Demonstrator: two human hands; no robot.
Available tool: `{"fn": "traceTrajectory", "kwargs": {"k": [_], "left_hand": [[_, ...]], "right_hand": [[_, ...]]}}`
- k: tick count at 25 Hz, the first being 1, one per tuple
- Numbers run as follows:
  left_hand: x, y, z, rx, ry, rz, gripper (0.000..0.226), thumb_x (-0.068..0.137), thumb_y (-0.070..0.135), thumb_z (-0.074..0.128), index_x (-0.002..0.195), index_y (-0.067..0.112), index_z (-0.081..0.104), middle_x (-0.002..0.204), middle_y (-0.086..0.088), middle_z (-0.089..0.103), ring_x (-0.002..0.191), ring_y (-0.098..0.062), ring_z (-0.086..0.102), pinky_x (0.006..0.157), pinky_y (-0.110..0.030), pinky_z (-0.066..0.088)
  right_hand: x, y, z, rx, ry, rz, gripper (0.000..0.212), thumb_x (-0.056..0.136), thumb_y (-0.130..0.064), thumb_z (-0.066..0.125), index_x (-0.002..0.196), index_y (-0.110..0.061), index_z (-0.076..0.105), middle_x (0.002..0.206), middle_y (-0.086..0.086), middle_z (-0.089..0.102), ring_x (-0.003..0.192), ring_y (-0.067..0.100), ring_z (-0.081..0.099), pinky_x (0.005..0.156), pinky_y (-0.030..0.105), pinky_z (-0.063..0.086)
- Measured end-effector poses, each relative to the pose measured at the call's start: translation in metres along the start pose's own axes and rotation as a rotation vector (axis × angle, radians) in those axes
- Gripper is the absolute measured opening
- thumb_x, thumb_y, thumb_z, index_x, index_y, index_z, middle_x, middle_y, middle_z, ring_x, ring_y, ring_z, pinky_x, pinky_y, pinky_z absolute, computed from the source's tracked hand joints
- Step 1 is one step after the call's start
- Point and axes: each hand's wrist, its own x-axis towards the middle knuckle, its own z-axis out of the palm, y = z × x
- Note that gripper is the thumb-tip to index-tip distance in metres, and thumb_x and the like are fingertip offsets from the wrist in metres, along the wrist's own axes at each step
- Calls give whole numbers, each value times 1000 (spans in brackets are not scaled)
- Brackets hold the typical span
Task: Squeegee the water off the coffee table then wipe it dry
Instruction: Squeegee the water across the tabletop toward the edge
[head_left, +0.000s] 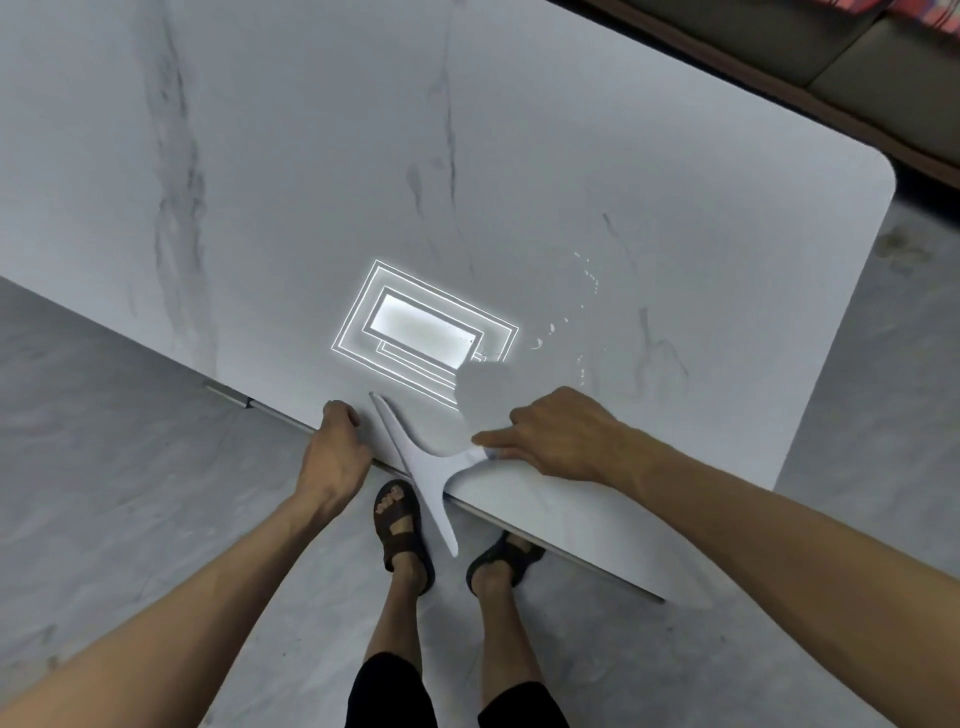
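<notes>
A white marble-look coffee table (467, 156) fills the view, with its near edge running diagonally in front of me. A white T-shaped squeegee (423, 467) lies at that edge, its blade hanging partly over the rim and its handle pointing right. My right hand (561, 436) rests on the handle end, fingers closed around it. My left hand (337, 447) grips the table's near edge just left of the blade. Small water drops (587, 291) glint on the top to the right of a bright ceiling-light reflection (423, 322).
My two feet in brown sandals (400, 525) stand on the grey marble floor (130, 493) just under the table's edge. A dark sofa (831, 57) runs along the far right side, close to the table's rounded corner (878, 171).
</notes>
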Motion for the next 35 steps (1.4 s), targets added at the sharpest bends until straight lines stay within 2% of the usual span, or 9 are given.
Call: {"fn": "traceTrajectory", "kwargs": {"k": [4, 9, 12, 17, 20, 22, 26, 30, 35], "left_hand": [[-5, 12, 2, -2, -101, 61, 33, 77, -7, 42, 104, 12, 37, 76, -4, 49, 65, -18, 48, 48, -29, 32], [-4, 39, 3, 82, -168, 122, 28, 77, -6, 40, 97, 13, 40, 93, -11, 49, 67, -22, 49, 52, -29, 32], [-5, 60, 2, 140, -208, 125, 24, 81, -1, 40, 102, 12, 45, 90, -7, 52, 72, -23, 50, 58, -31, 35], [-6, 99, -1, 166, -224, 178, 12, 95, 20, 41, 101, 14, 50, 78, -6, 58, 71, -27, 56, 61, -33, 42], [0, 124, -8, 157, -152, 217, 27, 98, 35, 41, 91, 13, 55, 83, -7, 65, 76, -30, 59, 66, -35, 44], [10, 138, -12, 171, -101, 226, 32, 98, 37, 41, 88, 11, 57, 81, -6, 65, 76, -29, 58, 65, -33, 42], [60, 172, -16, 209, -82, 289, 30, 98, 24, 43, 88, 2, 60, 88, -12, 65, 81, -33, 59, 67, -31, 39], [111, 212, -9, 152, -129, 418, 17, 95, 15, 50, 101, 2, 60, 112, -19, 57, 99, -34, 57, 80, -34, 45], [145, 241, 5, 272, -215, 466, 18, 87, 17, 57, 103, 8, 55, 121, -17, 48, 107, -34, 52, 90, -39, 47]], "right_hand": [[-14, 33, -16, 81, 24, 216, 41, 100, -54, 21, 135, -50, 42, 97, -1, 66, 88, 28, 65, 64, 33, 36], [-75, 76, -17, 215, 82, 538, 38, 98, -55, 22, 133, -57, 39, 103, -11, 68, 99, 22, 62, 68, 31, 33], [-130, 89, -10, 234, 106, 709, 39, 99, -57, 20, 133, -58, 38, 108, -11, 70, 95, 24, 64, 66, 32, 36], [-175, 87, -27, 239, 198, 799, 48, 94, -62, 12, 132, -52, 40, 92, -14, 69, 80, 21, 64, 59, 32, 38], [-151, 99, -55, 337, 343, 809, 53, 91, -67, 10, 131, -47, 40, 98, -4, 72, 81, 27, 65, 60, 32, 39], [-116, 121, -76, 459, 381, 871, 52, 96, -63, 17, 136, -41, 42, 113, 5, 69, 97, 35, 63, 71, 35, 43], [-45, 193, -117, 724, 502, 1077, 36, 102, -43, 25, 128, -29, 47, 114, 12, 63, 108, 42, 54, 80, 40, 41], [-4, 267, -151, 780, 642, 1214, 43, 103, -33, 24, 142, -23, 38, 127, 15, 58, 108, 39, 53, 91, 48, 48], [16, 295, -156, 690, 509, 1232, 45, 104, -32, 25, 147, -22, 36, 135, 16, 55, 118, 41, 50, 97, 47, 44]]}}
